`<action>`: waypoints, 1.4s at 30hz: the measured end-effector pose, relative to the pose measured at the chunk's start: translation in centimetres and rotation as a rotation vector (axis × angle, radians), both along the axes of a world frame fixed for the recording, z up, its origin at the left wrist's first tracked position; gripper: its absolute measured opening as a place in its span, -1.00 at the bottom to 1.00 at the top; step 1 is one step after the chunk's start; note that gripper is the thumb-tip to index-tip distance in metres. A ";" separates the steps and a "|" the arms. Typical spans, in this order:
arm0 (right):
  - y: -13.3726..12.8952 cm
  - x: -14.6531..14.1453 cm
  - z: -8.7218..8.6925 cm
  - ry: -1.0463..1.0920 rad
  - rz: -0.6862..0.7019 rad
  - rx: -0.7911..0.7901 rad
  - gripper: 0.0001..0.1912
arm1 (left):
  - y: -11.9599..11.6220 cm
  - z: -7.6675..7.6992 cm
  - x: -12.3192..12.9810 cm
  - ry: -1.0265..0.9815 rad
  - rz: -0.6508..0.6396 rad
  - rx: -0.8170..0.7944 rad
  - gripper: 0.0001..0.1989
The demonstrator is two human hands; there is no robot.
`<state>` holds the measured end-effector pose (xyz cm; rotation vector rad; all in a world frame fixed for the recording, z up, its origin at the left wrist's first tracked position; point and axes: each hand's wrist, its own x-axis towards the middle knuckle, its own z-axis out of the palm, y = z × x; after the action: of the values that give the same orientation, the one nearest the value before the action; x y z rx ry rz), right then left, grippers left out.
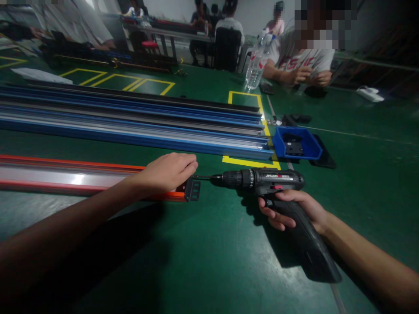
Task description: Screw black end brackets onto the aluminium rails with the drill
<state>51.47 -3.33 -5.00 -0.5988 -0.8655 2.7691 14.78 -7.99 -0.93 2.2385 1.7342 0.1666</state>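
"Head view first: what is the right hand [294, 207] doing?"

"It's clenched around the handle of a black cordless power drill [278, 179], a finger at the trigger. The thin metal bit [207, 177] points left, towards the other hand."

"And the left hand [173, 169]?"

"Palm down over the end of a long orange-edged rail [78, 178] with a pale, shiny inner face. Its fingers are together and bent; whether they pinch anything underneath, I can't tell."

"Where's that rail?"

"Flat on the green table [212, 261], its black slotted end bracket [195, 191] just below the fingertips. Long blue and black metal rails [163, 135] lie beyond it, near an open blue plastic bin [299, 152]."
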 end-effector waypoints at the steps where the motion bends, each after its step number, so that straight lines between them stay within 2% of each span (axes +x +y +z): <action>1: 0.0 0.0 -0.1 0.005 0.001 -0.002 -0.64 | 0.0 0.0 0.0 0.001 0.005 -0.002 -0.64; 6: 0.1 0.0 -0.1 0.025 0.007 -0.010 -0.63 | 0.0 0.1 0.2 -0.002 0.033 -0.023 -0.62; 42: 0.1 0.0 0.2 -0.018 -0.003 -0.035 -0.64 | -0.1 0.1 0.0 -0.007 0.022 -0.009 -0.63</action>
<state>51.46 -3.23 -4.83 -0.6315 -0.8204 2.7864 14.80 -8.09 -0.83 2.2110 1.7526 0.1712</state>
